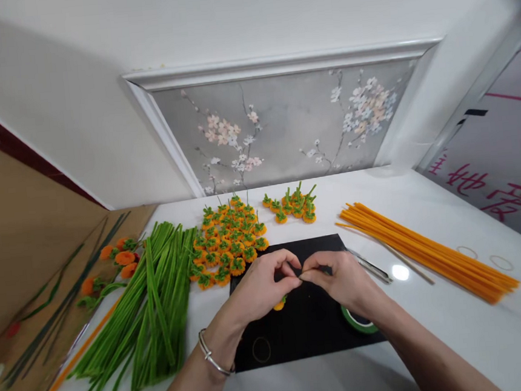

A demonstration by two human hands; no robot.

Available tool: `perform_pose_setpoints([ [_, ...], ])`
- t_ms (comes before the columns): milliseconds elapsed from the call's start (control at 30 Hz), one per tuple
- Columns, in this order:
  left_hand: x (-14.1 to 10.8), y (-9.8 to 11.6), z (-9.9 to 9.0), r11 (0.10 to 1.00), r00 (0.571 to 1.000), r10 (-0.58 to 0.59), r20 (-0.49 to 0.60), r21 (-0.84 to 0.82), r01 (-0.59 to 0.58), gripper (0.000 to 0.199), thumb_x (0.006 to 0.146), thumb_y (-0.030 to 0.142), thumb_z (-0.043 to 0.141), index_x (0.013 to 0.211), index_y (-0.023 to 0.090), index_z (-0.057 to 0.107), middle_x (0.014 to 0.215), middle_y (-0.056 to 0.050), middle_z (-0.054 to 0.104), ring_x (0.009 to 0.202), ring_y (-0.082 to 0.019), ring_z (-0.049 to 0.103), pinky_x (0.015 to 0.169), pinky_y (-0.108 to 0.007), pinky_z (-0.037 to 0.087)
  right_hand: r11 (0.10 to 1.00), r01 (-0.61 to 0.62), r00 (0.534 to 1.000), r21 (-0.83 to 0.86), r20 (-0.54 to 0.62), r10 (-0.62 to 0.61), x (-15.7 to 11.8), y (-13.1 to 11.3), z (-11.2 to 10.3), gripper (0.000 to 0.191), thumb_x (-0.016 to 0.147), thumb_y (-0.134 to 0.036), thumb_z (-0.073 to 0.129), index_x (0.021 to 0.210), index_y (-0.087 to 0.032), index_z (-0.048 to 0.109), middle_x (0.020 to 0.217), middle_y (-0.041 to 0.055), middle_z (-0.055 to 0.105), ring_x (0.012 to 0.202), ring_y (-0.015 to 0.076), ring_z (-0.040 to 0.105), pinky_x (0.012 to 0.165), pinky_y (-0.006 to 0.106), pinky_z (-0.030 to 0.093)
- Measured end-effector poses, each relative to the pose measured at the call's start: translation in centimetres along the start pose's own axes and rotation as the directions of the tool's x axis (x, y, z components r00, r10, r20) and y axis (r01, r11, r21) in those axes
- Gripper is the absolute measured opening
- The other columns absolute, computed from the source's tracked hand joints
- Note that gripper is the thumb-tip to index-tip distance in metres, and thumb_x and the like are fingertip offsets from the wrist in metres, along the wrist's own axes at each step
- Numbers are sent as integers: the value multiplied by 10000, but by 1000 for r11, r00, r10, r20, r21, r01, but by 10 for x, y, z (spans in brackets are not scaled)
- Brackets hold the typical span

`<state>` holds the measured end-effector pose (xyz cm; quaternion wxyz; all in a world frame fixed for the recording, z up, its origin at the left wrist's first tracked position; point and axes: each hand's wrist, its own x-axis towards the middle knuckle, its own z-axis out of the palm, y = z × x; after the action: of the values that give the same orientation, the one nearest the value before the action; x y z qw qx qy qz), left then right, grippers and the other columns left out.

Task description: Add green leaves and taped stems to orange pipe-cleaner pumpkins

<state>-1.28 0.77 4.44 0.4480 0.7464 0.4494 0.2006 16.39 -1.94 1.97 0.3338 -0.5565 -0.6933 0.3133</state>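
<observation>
Above a black mat [295, 332], the fingertips of my left hand [265, 281] and my right hand [340, 277] meet in a pinch. What they grip between them is too small and too covered to make out. Just under my left hand shows a bit of an orange pipe-cleaner flower [279, 306]; whether it is held or lies on the mat I cannot tell. A roll of green tape [362, 325] sits below my right wrist, partly hidden. Tweezers [371, 268] lie beside the mat's right edge.
Many small orange flowers with green tops [232, 240] stand left of the mat, and a smaller group [295, 204] behind it. Green pipe cleaners [161, 307] lie at left, orange ones [429, 250] at right. Finished-looking orange flowers [124, 257] rest on brown paper. A wall closes the back.
</observation>
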Motion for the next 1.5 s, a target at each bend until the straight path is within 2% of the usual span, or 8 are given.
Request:
perform_pose_setpoints([
  [200, 0, -2, 0, 999, 998, 0, 69, 42, -2, 187, 757, 218, 555, 881, 177, 689, 720, -1, 641, 664, -123, 553, 603, -212, 386, 999, -28, 1000, -34, 9, 28, 0, -2, 1, 116, 779, -251, 594, 705, -231, 682, 645, -40, 651, 572, 116, 532, 540, 221, 342],
  [400, 5, -6, 2, 987, 987, -22, 157, -153, 46, 200, 763, 264, 567, 815, 125, 701, 628, 5, 582, 567, -91, 467, 544, -202, 352, 999, 5, 988, 32, 153, -10, 6, 11, -6, 140, 781, -279, 578, 677, -193, 616, 603, -36, 579, 565, 108, 473, 527, 214, 333],
  [633, 9, -12, -2, 986, 999, -54, 7, -158, 55, 200, 772, 281, 551, 682, 138, 659, 622, 3, 580, 576, -96, 472, 563, -218, 351, 1000, 2, 971, 19, 237, -7, 12, 26, -15, 152, 795, -275, 532, 716, -178, 618, 623, -25, 585, 567, 106, 488, 521, 205, 363],
  [933, 14, -23, 4, 939, 987, -160, -20, -311, 146, 192, 745, 325, 620, 746, 137, 657, 678, -24, 623, 666, -124, 552, 640, -238, 400, 885, -246, 969, -397, -98, 225, 8, 72, -60, 185, 809, -335, 521, 851, -206, 647, 805, 61, 675, 752, 217, 609, 622, 277, 371],
  [1267, 11, -19, 5, 859, 977, -183, 109, -466, 213, 235, 697, 315, 709, 834, 128, 674, 721, -61, 710, 689, -136, 619, 702, -253, 450, 796, -346, 938, -496, -177, 298, -13, 80, -52, 29, 769, -192, 565, 771, -175, 587, 806, 100, 647, 758, 231, 605, 603, 280, 349],
  [1367, 11, -19, 4, 848, 974, -188, 127, -479, 227, 268, 685, 326, 722, 847, 117, 673, 736, -77, 724, 697, -148, 640, 709, -268, 463, 883, -296, 953, -364, -169, 250, -24, 50, -42, 216, 888, -306, 414, 730, -196, 511, 799, 70, 623, 700, 180, 590, 597, 267, 382],
  [1400, 11, -19, 3, 844, 974, -190, 125, -485, 227, 278, 679, 328, 728, 847, 114, 673, 734, -80, 725, 697, -151, 645, 710, -270, 466, 956, -280, 952, -93, -152, 264, -30, 37, -34, 233, 901, -358, 385, 768, -201, 495, 809, 62, 619, 640, 161, 577, 546, 257, 376],
  [1500, 11, -20, 0, 841, 976, -184, 120, -495, 219, 271, 680, 323, 730, 837, 109, 675, 714, -73, 720, 670, -140, 639, 691, -257, 462, 799, -339, 940, 497, 164, 297, -47, 1, -2, 326, 861, -534, 413, 865, -213, 469, 616, -20, 540, 459, 119, 454, 454, 237, 319],
])
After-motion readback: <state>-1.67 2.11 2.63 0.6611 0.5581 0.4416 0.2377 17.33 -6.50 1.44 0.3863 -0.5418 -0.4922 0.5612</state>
